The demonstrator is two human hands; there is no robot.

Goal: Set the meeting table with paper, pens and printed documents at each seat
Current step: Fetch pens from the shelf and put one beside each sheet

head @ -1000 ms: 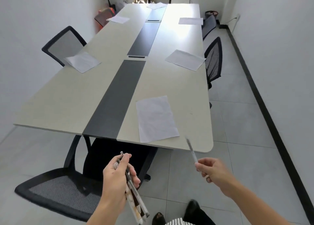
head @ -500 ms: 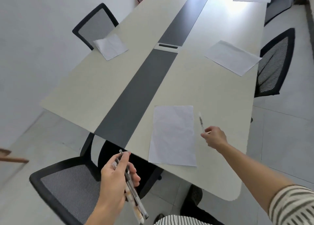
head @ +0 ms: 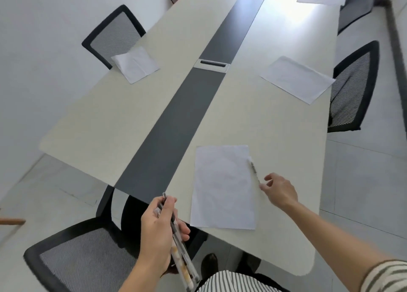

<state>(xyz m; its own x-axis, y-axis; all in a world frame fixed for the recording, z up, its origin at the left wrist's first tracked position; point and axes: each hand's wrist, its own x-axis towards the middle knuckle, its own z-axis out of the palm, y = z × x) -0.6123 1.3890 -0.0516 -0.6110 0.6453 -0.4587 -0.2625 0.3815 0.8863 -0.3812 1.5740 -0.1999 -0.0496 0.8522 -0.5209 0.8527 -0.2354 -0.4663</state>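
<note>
On the bench (head: 275,126), 1 pen (head: 253,168) lies flat against the right edge of the nearest sheet (head: 222,188), near its far corner. Right hand (head: 279,190) is slack, fingers loosely spread, holding nothing. Its fingertips sit just beside the pen's near end; contact cannot be confirmed. Left hand (head: 158,232), off the bench's near edge, grips a bundle of pens (head: 184,261). 4 further sheets (head: 297,79) lie at other seats. 3 mesh chairs (head: 352,88) stand at the bench.
</note>
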